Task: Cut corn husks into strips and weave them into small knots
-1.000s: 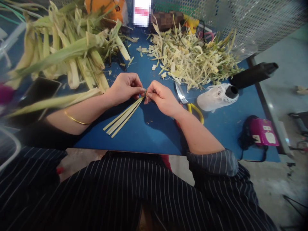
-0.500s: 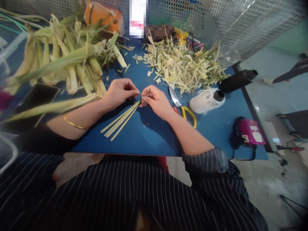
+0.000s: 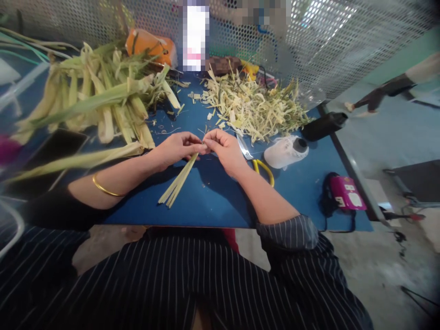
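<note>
Both hands meet over the blue table (image 3: 220,206), at the upper end of a bundle of pale green husk strips (image 3: 179,183). My left hand (image 3: 180,149) is closed in a pinch on the strips near their top. Fingertips of my right hand (image 3: 225,150) are pinched together at the same end, touching the left fingers; the exact grip there is partly hidden. The strips slant down to the left, their loose ends close together above the table. Scissors with yellow and red handles (image 3: 264,172) lie just right of my right hand.
Corn husks (image 3: 99,101) are piled at the left, shredded husk (image 3: 257,105) at the back. To the right lie a white-wrapped cone (image 3: 283,153), a black bottle-shaped object (image 3: 325,127) and a magenta box (image 3: 348,192). A perforated metal panel (image 3: 233,32) bounds the back; a person's legs (image 3: 381,96) show beyond.
The fanned strips have drawn together into a narrower bundle. My left hand has shifted onto their top, touching the right. The camera view has tilted slightly.
</note>
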Available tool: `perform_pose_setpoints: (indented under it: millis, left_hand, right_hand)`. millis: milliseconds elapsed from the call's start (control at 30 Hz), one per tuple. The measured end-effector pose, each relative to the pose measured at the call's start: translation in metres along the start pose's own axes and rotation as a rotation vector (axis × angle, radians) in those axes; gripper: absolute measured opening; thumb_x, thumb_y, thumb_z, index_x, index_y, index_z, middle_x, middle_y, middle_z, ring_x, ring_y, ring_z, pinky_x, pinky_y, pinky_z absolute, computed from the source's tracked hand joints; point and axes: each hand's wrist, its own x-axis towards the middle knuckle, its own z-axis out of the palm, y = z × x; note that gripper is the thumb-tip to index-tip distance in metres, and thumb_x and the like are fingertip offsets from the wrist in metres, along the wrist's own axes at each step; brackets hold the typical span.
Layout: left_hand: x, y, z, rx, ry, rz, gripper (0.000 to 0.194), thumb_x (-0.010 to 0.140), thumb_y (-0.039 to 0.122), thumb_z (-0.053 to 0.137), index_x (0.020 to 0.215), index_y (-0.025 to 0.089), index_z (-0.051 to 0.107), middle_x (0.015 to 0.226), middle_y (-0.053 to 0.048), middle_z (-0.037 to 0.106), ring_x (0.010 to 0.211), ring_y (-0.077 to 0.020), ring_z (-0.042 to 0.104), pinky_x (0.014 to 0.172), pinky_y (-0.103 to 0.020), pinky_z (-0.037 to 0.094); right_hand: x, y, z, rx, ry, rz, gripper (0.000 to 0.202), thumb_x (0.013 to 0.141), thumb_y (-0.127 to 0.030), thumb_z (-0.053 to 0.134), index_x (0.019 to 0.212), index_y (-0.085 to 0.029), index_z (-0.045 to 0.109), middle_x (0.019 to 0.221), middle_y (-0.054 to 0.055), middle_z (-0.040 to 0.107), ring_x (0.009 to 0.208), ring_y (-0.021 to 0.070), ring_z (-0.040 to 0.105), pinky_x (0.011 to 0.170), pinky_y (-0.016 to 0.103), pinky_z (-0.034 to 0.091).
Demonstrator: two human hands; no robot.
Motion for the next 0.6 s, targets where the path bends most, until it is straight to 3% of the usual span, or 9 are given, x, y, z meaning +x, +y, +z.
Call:
perform_pose_setpoints:
  millis: [67, 133, 300, 500, 600]
  left_hand:
    - [-0.004, 0.001, 0.001, -0.096, -0.133, -0.099, 0.027, 0.076, 0.034, 0.072, 0.091, 0.014, 0.060, 0.079, -0.005, 0.068, 0.068, -0.0147, 0.067, 0.064, -0.028, 0.052]
    - [-0.007, 0.002, 0.001, -0.199, -0.165, -0.137, 0.019, 0.078, 0.029, 0.070, 0.085, 0.014, 0.059, 0.071, -0.002, 0.064, 0.058, -0.0113, 0.062, 0.060, -0.026, 0.051]
    - [-0.007, 0.007, 0.000, -0.264, -0.024, -0.130, 0.006, 0.077, 0.018, 0.066, 0.077, 0.013, 0.062, 0.061, 0.002, 0.054, 0.043, -0.0034, 0.042, 0.039, -0.017, 0.029]
    - [-0.007, 0.013, -0.004, -0.340, 0.040, -0.115, 0.009, 0.075, 0.018, 0.068, 0.071, 0.012, 0.064, 0.052, 0.005, 0.040, 0.040, -0.0023, 0.026, 0.038, -0.019, 0.014]
    - [-0.008, 0.013, -0.006, -0.330, 0.066, -0.108, 0.011, 0.075, 0.022, 0.070, 0.077, 0.012, 0.068, 0.050, 0.006, 0.037, 0.041, -0.0028, 0.023, 0.039, -0.020, 0.012]
  right_hand:
    - [0.001, -0.001, -0.001, -0.007, 0.043, -0.036, 0.006, 0.084, -0.022, 0.057, 0.080, -0.018, 0.057, 0.069, -0.005, 0.060, 0.065, 0.0061, 0.059, 0.067, 0.021, 0.050]
    - [0.001, -0.002, -0.002, -0.008, 0.059, -0.060, 0.006, 0.086, -0.022, 0.054, 0.082, -0.018, 0.056, 0.071, -0.005, 0.062, 0.067, 0.0066, 0.060, 0.068, 0.023, 0.050]
    - [-0.002, -0.009, -0.004, -0.099, 0.039, -0.163, 0.007, 0.090, -0.024, 0.051, 0.086, -0.019, 0.053, 0.073, -0.004, 0.063, 0.070, 0.0088, 0.064, 0.074, 0.027, 0.052]
    - [-0.010, -0.015, -0.001, -0.465, -0.033, -0.414, 0.014, 0.095, -0.026, 0.046, 0.087, -0.019, 0.055, 0.085, 0.002, 0.063, 0.083, 0.0124, 0.061, 0.081, 0.030, 0.048]
    - [-0.012, -0.012, 0.001, -0.646, -0.109, -0.518, 0.017, 0.097, -0.026, 0.041, 0.089, -0.020, 0.055, 0.091, 0.005, 0.062, 0.089, 0.0140, 0.058, 0.084, 0.030, 0.046]
